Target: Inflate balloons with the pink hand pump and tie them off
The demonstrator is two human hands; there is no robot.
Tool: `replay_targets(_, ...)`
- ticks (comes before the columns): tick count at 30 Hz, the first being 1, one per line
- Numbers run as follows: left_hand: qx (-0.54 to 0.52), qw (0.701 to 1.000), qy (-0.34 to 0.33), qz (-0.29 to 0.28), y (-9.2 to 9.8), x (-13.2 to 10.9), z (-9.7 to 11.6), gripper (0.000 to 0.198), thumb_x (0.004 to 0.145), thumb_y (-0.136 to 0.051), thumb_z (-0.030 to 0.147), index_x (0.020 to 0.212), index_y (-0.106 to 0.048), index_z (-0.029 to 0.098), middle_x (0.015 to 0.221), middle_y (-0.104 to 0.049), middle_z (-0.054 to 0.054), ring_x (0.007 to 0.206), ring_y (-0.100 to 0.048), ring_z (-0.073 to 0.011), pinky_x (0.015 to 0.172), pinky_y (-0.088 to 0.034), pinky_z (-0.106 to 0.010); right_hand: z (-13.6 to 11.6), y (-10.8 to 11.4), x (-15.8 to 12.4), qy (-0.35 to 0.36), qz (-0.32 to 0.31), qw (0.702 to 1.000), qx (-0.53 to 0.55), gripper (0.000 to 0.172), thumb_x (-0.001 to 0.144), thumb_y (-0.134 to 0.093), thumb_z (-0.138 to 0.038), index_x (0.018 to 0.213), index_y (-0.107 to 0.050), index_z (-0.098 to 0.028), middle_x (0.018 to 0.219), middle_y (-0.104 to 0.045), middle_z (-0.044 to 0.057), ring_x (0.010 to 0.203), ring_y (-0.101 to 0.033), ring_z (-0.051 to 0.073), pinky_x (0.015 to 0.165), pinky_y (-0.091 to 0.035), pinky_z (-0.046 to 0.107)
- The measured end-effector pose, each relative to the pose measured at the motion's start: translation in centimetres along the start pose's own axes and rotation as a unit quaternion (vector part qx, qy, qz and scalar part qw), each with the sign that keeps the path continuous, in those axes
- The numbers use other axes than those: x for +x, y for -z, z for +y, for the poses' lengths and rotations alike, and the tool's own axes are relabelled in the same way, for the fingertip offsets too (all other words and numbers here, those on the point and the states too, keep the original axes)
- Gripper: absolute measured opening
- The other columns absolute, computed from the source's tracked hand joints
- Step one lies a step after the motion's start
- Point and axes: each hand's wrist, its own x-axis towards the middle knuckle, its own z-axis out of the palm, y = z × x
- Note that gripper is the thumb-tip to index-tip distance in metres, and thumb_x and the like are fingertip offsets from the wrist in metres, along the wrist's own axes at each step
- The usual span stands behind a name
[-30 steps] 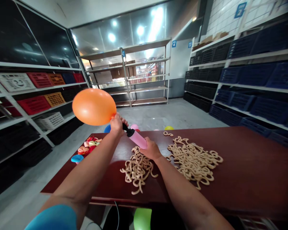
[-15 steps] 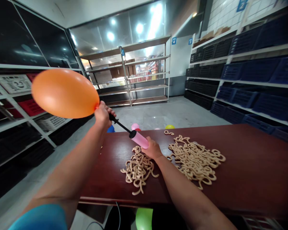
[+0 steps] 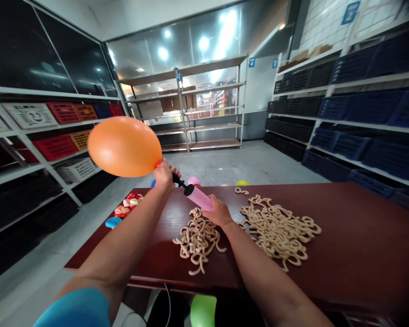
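Observation:
An inflated orange balloon [image 3: 124, 146] has its neck at my left hand [image 3: 165, 175], whose fingers are closed round the balloon neck and the black handle end of a hand pump. The pump's pink barrel [image 3: 199, 198] is gripped at its far end by my right hand [image 3: 218, 211]. Only a short piece of the black rod shows between handle and barrel. Below the barrel lies a small heap of beige curly strands [image 3: 197, 238] on the dark red table [image 3: 354, 236]. A larger heap of similar strands [image 3: 281, 229] is to the right.
Deflated balloons [image 3: 122, 210] and a blue one [image 3: 113, 222] lie at the table's left edge. A green balloon [image 3: 203, 311] is below the near edge. Beyond the table are pink [image 3: 192, 180] and yellow [image 3: 242, 183] balloons. Shelves with crates stand on both sides.
My left hand has moved right and slightly down toward the barrel, carrying the orange balloon, and less of the pump rod shows. The deflated balloons at the left have come into view.

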Motion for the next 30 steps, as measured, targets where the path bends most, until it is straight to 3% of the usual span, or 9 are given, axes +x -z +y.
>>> replay_targets(5, -0.012, 0.999, -0.044, 0.001, 0.8, 1.5, 6.4, 0.04, 0.081, -0.046, 0.042, 0.057, -0.022, 0.021, 0.041, -0.025, 0.007, 0.031, -0.034, -0.0096, 0.034, -0.033, -0.023, 0.1, -0.4, 0.1, 0.007, 0.023, 1.0, 0.002, 0.038, 0.065, -0.065, -0.031, 0.098, -0.048, -0.022, 0.086, -0.062, 0.003, 0.078, -0.058, 0.019, 0.065, -0.037, 0.026)
replay_targets(8, -0.012, 0.998, -0.06, -0.007, 0.9, 1.7, 8.5, 0.039, 0.081, -0.046, 0.038, 0.057, -0.02, 0.021, 0.04, -0.024, 0.007, 0.031, -0.032, -0.0091, 0.033, -0.031, -0.022, 0.1, -0.7, 0.1, 0.011, 0.031, 0.999, 0.0, 0.036, 0.065, -0.064, -0.031, 0.096, -0.048, -0.021, 0.084, -0.062, 0.003, 0.076, -0.058, 0.019, 0.063, -0.036, 0.026)
replay_targets(11, -0.009, 0.998, -0.063, -0.011, 0.7, 1.5, 7.6, 0.04, 0.08, -0.046, 0.038, 0.057, -0.02, 0.021, 0.04, -0.024, 0.007, 0.031, -0.032, -0.0088, 0.033, -0.03, -0.022, 0.2, -0.9, -0.1, 0.009, 0.017, 1.0, -0.007, 0.034, 0.066, -0.064, -0.032, 0.094, -0.048, -0.021, 0.082, -0.062, 0.003, 0.074, -0.058, 0.018, 0.062, -0.035, 0.026)
replay_targets(18, 0.019, 1.0, 0.003, -0.021, -0.5, -0.4, -1.1, 0.041, 0.08, -0.046, 0.046, 0.056, -0.023, 0.022, 0.039, -0.025, 0.006, 0.031, -0.034, -0.0092, 0.033, -0.031, -0.023, 0.3, -0.7, -0.3, 0.005, 0.006, 1.0, -0.016, 0.032, 0.066, -0.063, -0.033, 0.092, -0.047, -0.021, 0.082, -0.062, 0.004, 0.073, -0.058, 0.019, 0.06, -0.035, 0.026)
replay_targets(21, 0.008, 0.999, 0.03, -0.012, -0.8, -1.3, -3.5, 0.041, 0.08, -0.047, 0.045, 0.056, -0.022, 0.022, 0.039, -0.024, 0.007, 0.03, -0.033, -0.0089, 0.032, -0.029, -0.022, 0.2, -0.5, -0.3, 0.003, 0.003, 1.0, -0.013, 0.035, 0.066, -0.063, -0.035, 0.093, -0.047, -0.021, 0.082, -0.062, 0.004, 0.073, -0.058, 0.019, 0.061, -0.035, 0.026)
replay_targets(25, -0.002, 1.0, 0.02, -0.016, -0.5, -1.5, -2.7, 0.041, 0.08, -0.047, 0.042, 0.055, -0.021, 0.022, 0.038, -0.024, 0.007, 0.03, -0.032, -0.0091, 0.032, -0.029, -0.023, 0.1, -0.3, -0.3, 0.002, 0.011, 1.0, -0.005, 0.038, 0.066, -0.064, -0.035, 0.096, -0.048, -0.021, 0.084, -0.062, 0.003, 0.075, -0.058, 0.019, 0.062, -0.035, 0.025)
replay_targets(30, 0.001, 0.999, -0.032, -0.022, 0.4, -0.3, 3.1, 0.041, 0.079, -0.047, 0.043, 0.056, -0.02, 0.022, 0.039, -0.024, 0.007, 0.031, -0.033, -0.0095, 0.033, -0.032, -0.023, 0.0, -0.5, -0.2, 0.022, 0.031, 0.999, 0.013, 0.038, 0.065, -0.064, -0.034, 0.097, -0.048, -0.021, 0.085, -0.061, 0.003, 0.077, -0.058, 0.019, 0.064, -0.037, 0.026)
